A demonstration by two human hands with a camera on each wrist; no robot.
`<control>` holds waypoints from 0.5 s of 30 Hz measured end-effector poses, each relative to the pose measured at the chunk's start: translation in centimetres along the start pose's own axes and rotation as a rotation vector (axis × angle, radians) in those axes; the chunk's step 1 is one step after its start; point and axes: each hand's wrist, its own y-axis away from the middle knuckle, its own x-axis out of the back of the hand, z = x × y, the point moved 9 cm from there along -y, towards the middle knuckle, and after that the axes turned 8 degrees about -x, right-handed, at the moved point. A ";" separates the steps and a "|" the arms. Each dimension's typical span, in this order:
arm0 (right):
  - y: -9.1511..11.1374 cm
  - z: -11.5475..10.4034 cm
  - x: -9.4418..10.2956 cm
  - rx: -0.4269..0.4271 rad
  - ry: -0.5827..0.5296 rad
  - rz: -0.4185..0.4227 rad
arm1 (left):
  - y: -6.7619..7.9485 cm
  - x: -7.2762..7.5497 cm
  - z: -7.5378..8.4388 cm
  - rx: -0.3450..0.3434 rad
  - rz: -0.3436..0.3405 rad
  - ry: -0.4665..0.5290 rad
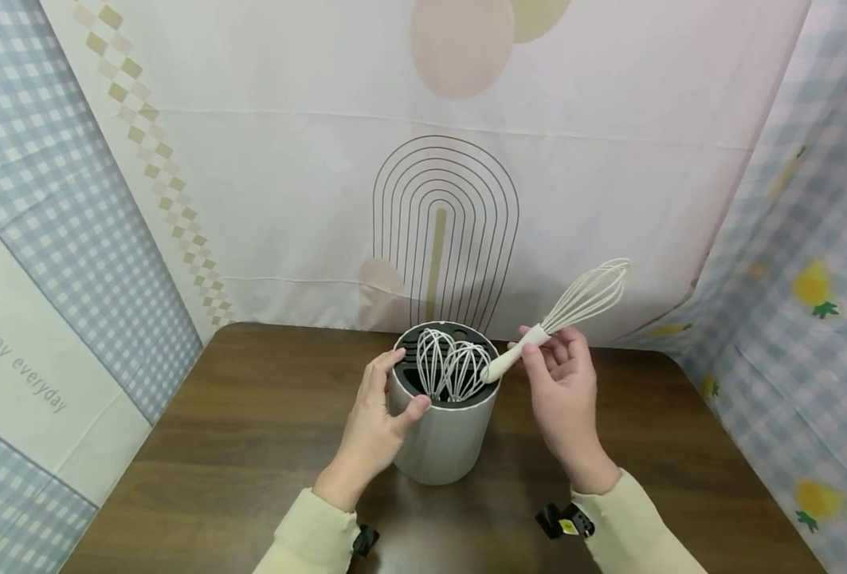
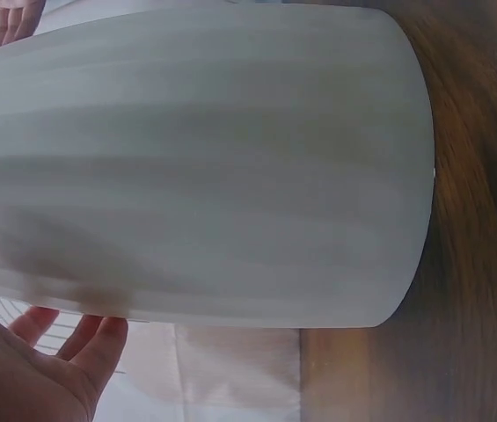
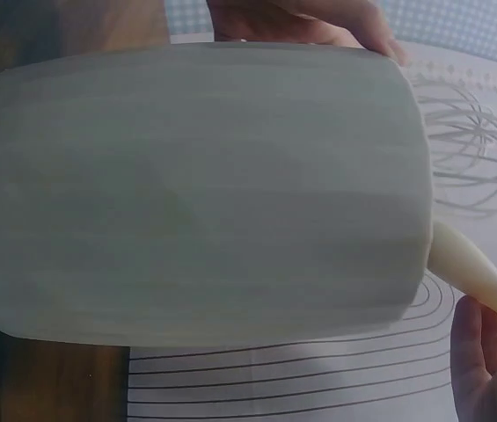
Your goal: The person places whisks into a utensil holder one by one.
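Observation:
A pale grey-white utensil holder (image 1: 441,446) stands upright on the table, with a dark slotted insert in its top. My left hand (image 1: 369,426) grips it near the rim, thumb on the near side and fingers round the left. Two wire whisks (image 1: 435,359) sit in the holder, wire ends up. To the right, my right hand (image 1: 565,391) pinches a cream whisk (image 1: 584,299) by its handle. This whisk slants, wires up and right, its handle end overlapping the rim. In the right wrist view the handle (image 3: 472,264) shows beside the holder's top edge.
The brown wooden table (image 1: 251,446) reaches back to a white patterned cloth (image 1: 287,199). Blue checked cloths hang at the left (image 1: 100,167) and right (image 1: 774,319). Black straps (image 1: 565,522) are on both wrists.

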 end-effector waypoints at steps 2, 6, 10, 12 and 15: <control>0.1 0.1 -0.3 0.002 0.013 -0.012 | 0.0 0.0 0.0 -0.001 0.002 0.005; 0.3 0.0 -1.3 -0.010 0.058 -0.050 | 0.1 0.1 0.0 0.004 0.010 0.006; 0.7 -0.2 -2.4 -0.035 0.131 -0.084 | 0.3 0.2 0.0 0.015 0.013 0.001; 0.9 -0.5 -2.7 -0.038 0.176 -0.090 | 0.2 0.1 0.0 0.015 0.008 0.000; 1.1 -0.8 -2.9 -0.033 0.248 -0.099 | 0.1 -0.1 0.0 0.019 -0.002 -0.003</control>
